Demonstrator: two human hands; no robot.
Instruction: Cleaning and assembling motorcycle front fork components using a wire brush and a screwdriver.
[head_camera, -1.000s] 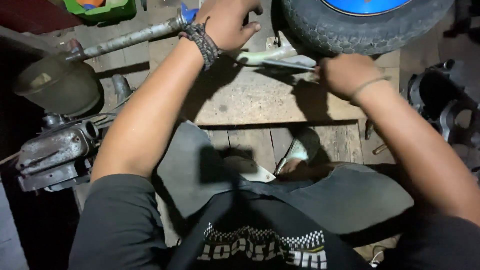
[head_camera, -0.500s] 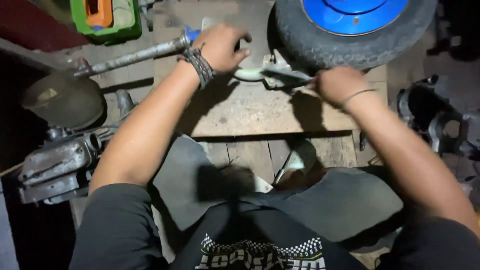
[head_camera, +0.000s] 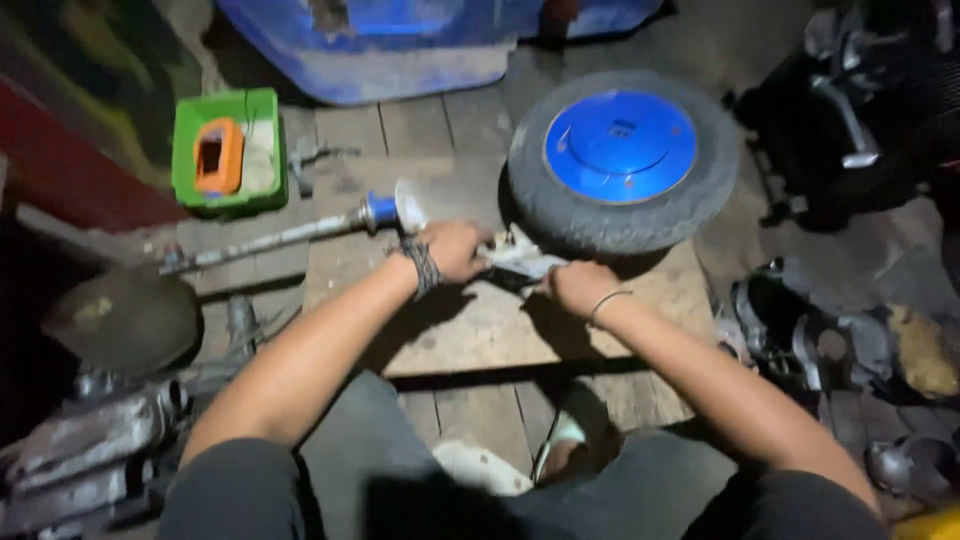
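My left hand (head_camera: 455, 248) and my right hand (head_camera: 575, 288) both grip a pale metal part (head_camera: 522, 258) that lies on a wooden board (head_camera: 450, 330). The left hand wears a dark woven wristband, the right a thin bangle. Just beyond the part lies a small black tyre with a blue disc hub (head_camera: 622, 160), flat on the board. A long grey metal shaft with a blue collar (head_camera: 300, 228) lies to the left of my left hand. What the fingers cover of the part is hidden.
A green box holding an orange piece (head_camera: 227, 150) stands at the back left. A blue container (head_camera: 400, 45) is at the far edge. A dark round dome (head_camera: 120, 320) and grey engine parts (head_camera: 90, 450) are left; black machine parts (head_camera: 860, 110) are right.
The view has tilted up and away, so the tyre and green box now show whole. Both hands have stayed on the metal part, drawn a little closer together.
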